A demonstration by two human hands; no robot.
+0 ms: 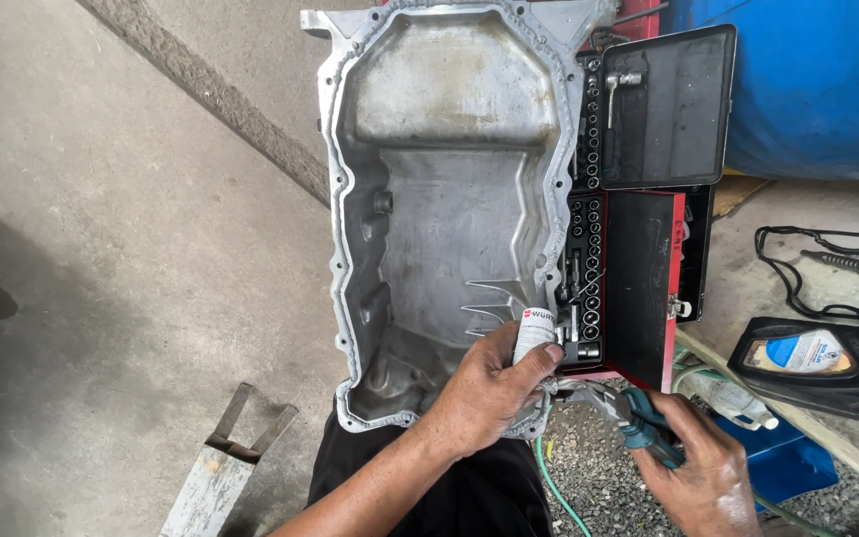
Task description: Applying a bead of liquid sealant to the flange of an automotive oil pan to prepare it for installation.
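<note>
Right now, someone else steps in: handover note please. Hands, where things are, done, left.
Left hand: gripping a small white tube at the near right rim of the aluminium oil pan, which lies open side up across the lap.
Right hand: holding teal-handled pliers, jaws pointing at the bottom end of the tube.
Nearby: open socket set cases right of the pan, a dark oil container further right.
Done: no fresh bead shows on the pan's rim; much of the flange looks bare.
Left: cannot tell whether the tube is open; check it before going on.
</note>
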